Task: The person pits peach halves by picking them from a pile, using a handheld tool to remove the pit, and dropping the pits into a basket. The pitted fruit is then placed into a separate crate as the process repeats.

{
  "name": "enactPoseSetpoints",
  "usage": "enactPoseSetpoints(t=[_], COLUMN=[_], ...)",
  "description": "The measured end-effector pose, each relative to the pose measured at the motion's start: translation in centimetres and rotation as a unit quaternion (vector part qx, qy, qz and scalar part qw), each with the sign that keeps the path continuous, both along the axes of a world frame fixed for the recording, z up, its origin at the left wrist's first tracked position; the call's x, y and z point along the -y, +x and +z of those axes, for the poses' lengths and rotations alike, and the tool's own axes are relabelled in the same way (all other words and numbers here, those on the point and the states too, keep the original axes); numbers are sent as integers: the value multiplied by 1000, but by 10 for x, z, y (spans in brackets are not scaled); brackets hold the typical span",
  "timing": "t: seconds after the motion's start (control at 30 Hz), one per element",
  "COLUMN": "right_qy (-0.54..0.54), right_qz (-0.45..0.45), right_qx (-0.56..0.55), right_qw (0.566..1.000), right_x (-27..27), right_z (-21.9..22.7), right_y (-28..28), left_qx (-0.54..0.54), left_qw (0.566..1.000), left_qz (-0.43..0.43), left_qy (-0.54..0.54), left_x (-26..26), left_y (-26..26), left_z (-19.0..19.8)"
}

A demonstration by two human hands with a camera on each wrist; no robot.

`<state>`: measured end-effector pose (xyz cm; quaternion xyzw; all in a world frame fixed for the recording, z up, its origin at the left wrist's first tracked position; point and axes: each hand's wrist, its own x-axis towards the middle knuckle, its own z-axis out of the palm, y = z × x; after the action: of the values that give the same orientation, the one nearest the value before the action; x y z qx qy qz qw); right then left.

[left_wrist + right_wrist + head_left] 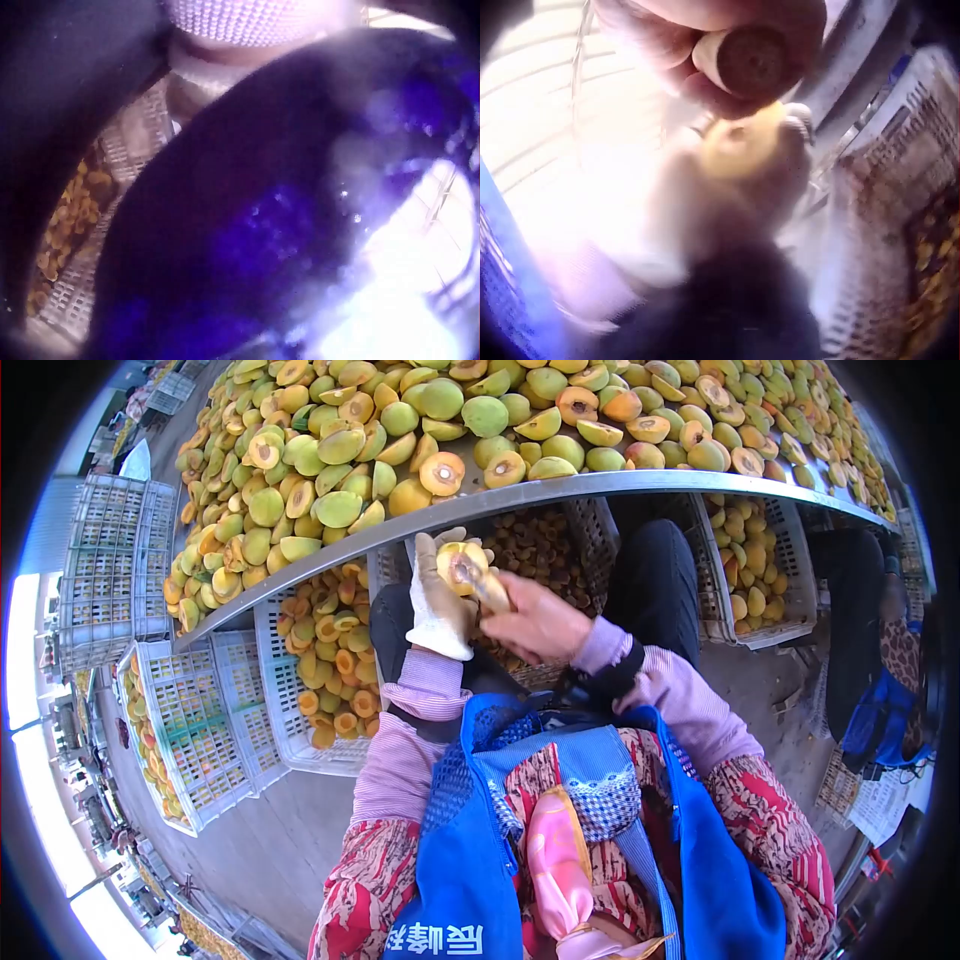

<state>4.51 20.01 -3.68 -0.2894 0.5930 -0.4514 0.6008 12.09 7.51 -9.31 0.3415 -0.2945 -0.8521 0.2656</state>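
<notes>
My left hand (432, 600), in a pale glove, holds a halved yellow peach-like fruit (462, 566) with its cut face up and a brownish centre showing. My bare right hand (545, 622) grips a short tool by its wooden handle (492, 592), the tool's front end right at the fruit's centre. In the right wrist view, the handle's round butt (751, 64) sticks out of the curled fingers, and the fruit half (742, 146) is blurred beyond it. A dark shape and a lilac sleeve (240, 22) fill much of the left wrist view, where the fruit is hidden.
A metal-edged table (620, 482) heaped with green-yellow fruit halves curves across in front. Beneath it stand a white crate (280, 705) of fruit halves, a crate of small brown pieces and another fruit crate (790, 525). Stacked crates (110, 560) rise at left; another person's leg (850, 630) is at right.
</notes>
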Motion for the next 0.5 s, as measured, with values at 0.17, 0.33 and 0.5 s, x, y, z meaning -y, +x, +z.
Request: enactPoseSetpoints(t=[0.17,0.33,0.5], right_qy=[-103,-68,-65], right_qz=[-56,-50,-82], right_qx=[-328,-335,-337], right_qw=[937,938,936], right_x=[-4,7,11], right_z=[-39,-43,-45], right_y=[16,19,25], left_qx=[-45,-32,-19], left_qw=[999,999,995], left_qz=[15,4,16], left_qy=[4,-38,-100], left_x=[-7,-7,-11], left_y=[1,2,0], left_z=[7,1,6])
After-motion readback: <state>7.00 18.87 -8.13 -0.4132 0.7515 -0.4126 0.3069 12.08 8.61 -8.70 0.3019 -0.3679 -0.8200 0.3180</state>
